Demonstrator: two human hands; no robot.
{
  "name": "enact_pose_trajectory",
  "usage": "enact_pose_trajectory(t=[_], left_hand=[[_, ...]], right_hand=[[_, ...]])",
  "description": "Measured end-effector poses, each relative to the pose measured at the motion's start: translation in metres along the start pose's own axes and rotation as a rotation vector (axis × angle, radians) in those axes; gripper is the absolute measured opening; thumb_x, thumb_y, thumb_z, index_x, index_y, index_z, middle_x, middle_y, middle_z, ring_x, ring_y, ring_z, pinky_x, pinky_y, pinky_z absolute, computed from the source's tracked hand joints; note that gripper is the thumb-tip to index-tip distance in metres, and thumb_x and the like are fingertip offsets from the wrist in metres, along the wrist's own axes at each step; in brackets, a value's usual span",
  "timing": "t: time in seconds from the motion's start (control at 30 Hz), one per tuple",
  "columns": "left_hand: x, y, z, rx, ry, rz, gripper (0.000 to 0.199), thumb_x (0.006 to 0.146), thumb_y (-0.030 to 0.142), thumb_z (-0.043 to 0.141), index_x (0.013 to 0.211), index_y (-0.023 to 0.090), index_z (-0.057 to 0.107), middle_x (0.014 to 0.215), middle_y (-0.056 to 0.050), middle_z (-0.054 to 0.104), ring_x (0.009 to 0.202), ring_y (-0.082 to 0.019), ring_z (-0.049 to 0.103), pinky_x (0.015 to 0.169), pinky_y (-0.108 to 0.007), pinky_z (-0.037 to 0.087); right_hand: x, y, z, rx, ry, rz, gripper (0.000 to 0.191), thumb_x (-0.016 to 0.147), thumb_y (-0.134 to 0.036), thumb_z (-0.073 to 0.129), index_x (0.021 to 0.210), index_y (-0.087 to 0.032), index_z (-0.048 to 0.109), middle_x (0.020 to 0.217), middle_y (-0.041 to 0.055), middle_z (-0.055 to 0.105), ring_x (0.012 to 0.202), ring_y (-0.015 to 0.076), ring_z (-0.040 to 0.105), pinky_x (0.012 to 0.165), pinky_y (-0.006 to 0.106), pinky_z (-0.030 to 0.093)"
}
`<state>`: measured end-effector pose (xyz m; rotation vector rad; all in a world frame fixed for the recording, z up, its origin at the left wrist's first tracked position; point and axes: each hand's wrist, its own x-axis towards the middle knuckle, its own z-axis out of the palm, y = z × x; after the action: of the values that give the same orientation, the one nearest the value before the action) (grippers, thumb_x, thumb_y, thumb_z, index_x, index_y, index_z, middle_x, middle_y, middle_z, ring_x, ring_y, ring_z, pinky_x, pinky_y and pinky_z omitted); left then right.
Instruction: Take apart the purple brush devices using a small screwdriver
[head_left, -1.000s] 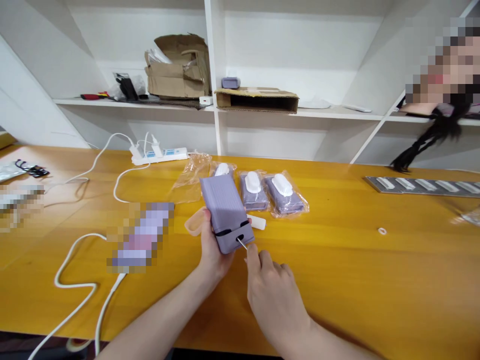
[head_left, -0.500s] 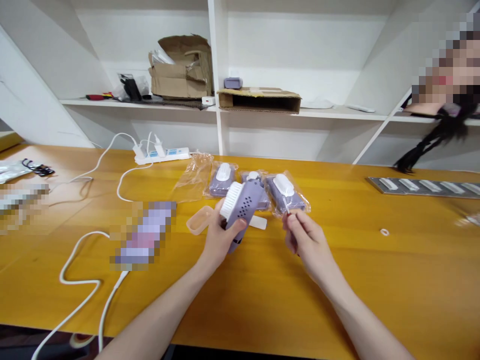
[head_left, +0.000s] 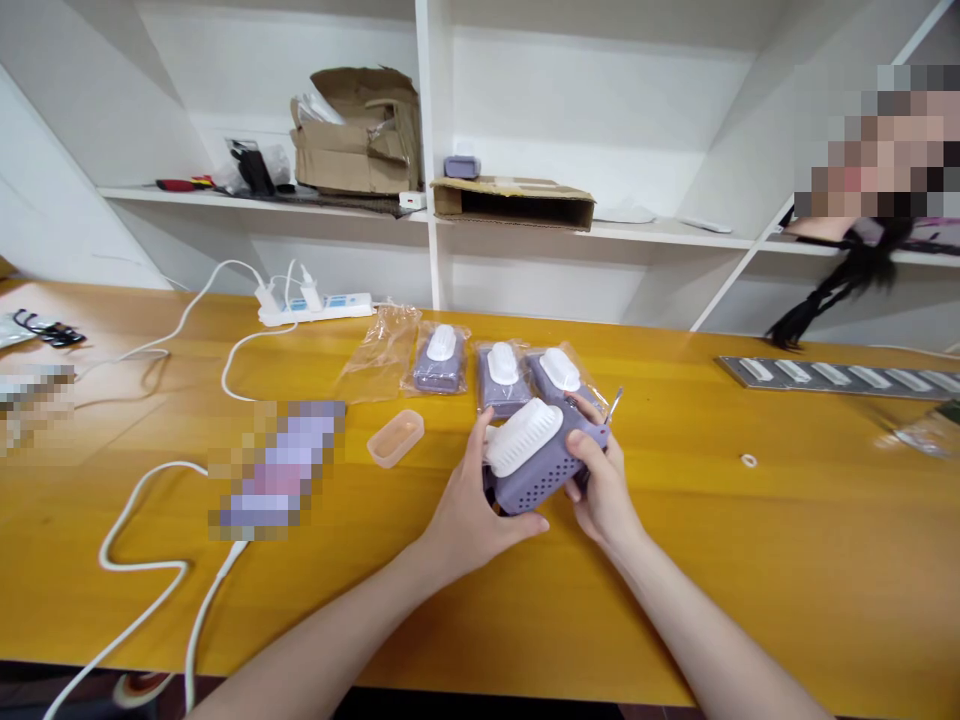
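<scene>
A purple brush point(head_left: 541, 478) with a perforated body and a white ridged, bristle-like head is tilted between my hands above the table. My left hand point(head_left: 480, 500) cups its left end, fingers against the white head's side and thumb stretched out below. My right hand point(head_left: 600, 470) grips the other end, thumb on the body. A thin metal tool point(head_left: 615, 403) sticks out beyond the right fingers; its handle is hidden. Just behind lie three similar purple items in clear bags: a left one point(head_left: 439, 372), a middle one point(head_left: 504, 385) and a right one point(head_left: 551, 370).
A translucent peach tray point(head_left: 396, 438) and a phone point(head_left: 289, 470) on a white cable lie to the left. A power strip point(head_left: 315, 308) is at the back. At right are a small white ring point(head_left: 748, 460) and a metal strip point(head_left: 840, 378) with white pieces. Someone's dark hair hangs at far right.
The brush has turned from near upright to lying across, and moved right. My right hand has come in to grip it, while my left hand has shifted to its left end.
</scene>
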<state>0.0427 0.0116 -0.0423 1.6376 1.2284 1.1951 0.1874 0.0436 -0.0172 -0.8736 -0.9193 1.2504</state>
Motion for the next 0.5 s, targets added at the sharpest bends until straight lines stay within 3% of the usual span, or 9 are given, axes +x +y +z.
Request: enact_pose_trajectory(t=[0.13,0.3,0.5], left_hand=[[0.000,-0.002,0.001,-0.041,-0.033,-0.001,0.117,0.056,0.018,0.076,0.143,0.030,-0.002,0.127,-0.010,0.050,0.114,-0.027,0.050,0.098,-0.047,0.037],[0.001,-0.007,-0.001,0.048,0.010,-0.021,0.115,0.056,0.022,0.076,0.143,0.032,0.001,0.131,-0.010,0.047,0.115,-0.029,0.048,0.098,-0.051,0.034],[0.003,-0.009,-0.007,0.178,0.057,-0.008,0.106,0.060,0.028,0.072,0.143,0.028,0.006,0.119,-0.008,0.057,0.109,-0.026,0.052,0.096,-0.048,0.035]], right_hand=[[0.009,0.005,-0.007,0.033,0.007,0.014,0.052,0.064,-0.034,0.069,0.113,-0.024,0.055,0.072,-0.0044,0.049,0.044,0.0036,0.034,0.023,0.009,0.023],[0.015,0.009,-0.014,0.121,-0.017,0.007,0.050,0.064,-0.033,0.066,0.112,-0.024,0.056,0.069,-0.0052,0.052,0.038,0.0021,0.032,0.023,0.010,0.022],[0.023,0.006,-0.020,0.189,0.032,0.022,0.043,0.067,-0.036,0.061,0.107,-0.021,0.058,0.064,-0.0057,0.054,0.032,0.0015,0.029,0.021,0.011,0.020]])
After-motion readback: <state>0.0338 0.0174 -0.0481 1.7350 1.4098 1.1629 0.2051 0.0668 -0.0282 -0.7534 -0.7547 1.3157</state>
